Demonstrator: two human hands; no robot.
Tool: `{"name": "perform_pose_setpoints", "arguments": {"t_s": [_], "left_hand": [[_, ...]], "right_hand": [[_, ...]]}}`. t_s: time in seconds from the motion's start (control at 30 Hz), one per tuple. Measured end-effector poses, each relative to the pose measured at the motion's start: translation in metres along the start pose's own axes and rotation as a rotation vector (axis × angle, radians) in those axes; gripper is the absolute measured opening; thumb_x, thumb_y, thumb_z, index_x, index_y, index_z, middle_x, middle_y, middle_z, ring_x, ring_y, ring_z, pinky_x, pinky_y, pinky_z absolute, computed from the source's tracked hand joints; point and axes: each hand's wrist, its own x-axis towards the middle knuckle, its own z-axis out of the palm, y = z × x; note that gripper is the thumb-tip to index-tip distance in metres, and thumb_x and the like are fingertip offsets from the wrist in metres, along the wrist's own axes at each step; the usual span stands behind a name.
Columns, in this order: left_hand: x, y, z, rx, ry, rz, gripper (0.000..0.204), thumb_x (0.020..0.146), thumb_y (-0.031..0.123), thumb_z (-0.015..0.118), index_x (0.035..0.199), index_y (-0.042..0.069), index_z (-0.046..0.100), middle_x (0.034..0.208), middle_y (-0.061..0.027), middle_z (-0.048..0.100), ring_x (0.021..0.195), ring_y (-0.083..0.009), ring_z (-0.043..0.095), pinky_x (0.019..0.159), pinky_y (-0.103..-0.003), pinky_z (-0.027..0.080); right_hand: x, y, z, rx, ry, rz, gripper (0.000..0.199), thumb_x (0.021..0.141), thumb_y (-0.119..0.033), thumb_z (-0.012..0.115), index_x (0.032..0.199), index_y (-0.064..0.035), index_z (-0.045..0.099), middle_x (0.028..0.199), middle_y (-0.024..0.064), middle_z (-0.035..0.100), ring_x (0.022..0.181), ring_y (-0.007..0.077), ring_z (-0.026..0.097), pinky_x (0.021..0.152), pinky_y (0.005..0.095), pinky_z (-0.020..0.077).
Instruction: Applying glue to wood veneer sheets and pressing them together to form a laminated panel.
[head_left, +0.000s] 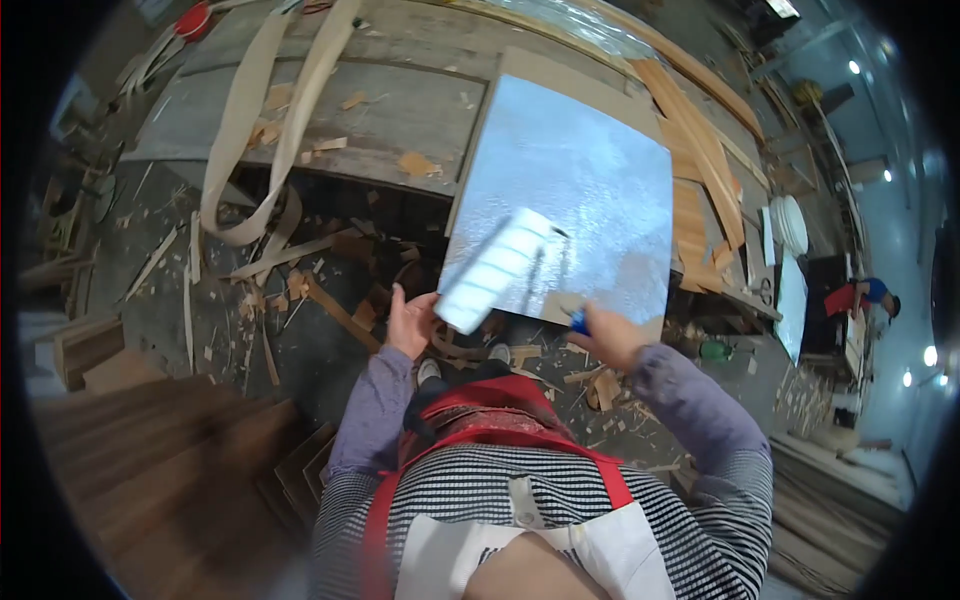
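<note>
My right hand (612,338) is closed round the blue handle of a paint roller (495,268), whose white striped sleeve lies over the near left part of a panel. That panel (575,150) is flat and has a wet, glossy sheen that reflects bluish light. At its near left corner, beside the roller's lower end, is my left hand (408,325), with the thumb raised and apart from the fingers. Some of its fingertips are hidden near the roller, and whether they touch the panel edge I cannot tell.
A long veneer strip (235,150) loops over the front of the wooden workbench (400,110). Orange-brown veneer strips (690,190) lie right of the panel. Scraps litter the floor (130,250). Stacked boards (170,460) stand at lower left. Another person (872,295) is far right.
</note>
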Motion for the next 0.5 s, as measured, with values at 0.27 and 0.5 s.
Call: {"name": "perform_pose_setpoints", "arguments": {"t_s": [0.27,0.5], "left_hand": [[0.012,-0.010,0.020,0.319,0.124,0.217,0.020,0.100,0.021,0.056,0.101,0.003,0.064,0.094,-0.0069,0.068,0.088,-0.0164,0.065,0.079,-0.030,0.049],[0.022,-0.011,0.031,0.469,0.143,0.238,0.015,0.099,0.017,0.056,0.101,0.003,0.063,0.091,-0.0046,0.067,0.087,-0.0141,0.065,0.073,-0.026,0.050]], "right_hand": [[-0.045,0.097,0.020,-0.092,0.126,0.193,0.045,0.087,-0.040,0.067,0.105,-0.0040,0.047,0.083,0.0232,0.067,0.082,0.0444,0.064,0.070,0.0521,0.0498],[-0.224,0.157,0.038,-0.037,0.123,0.660,0.045,0.086,-0.041,0.067,0.105,-0.0028,0.053,0.091,0.0244,0.067,0.087,0.0450,0.064,0.077,0.0513,0.0506]]}}
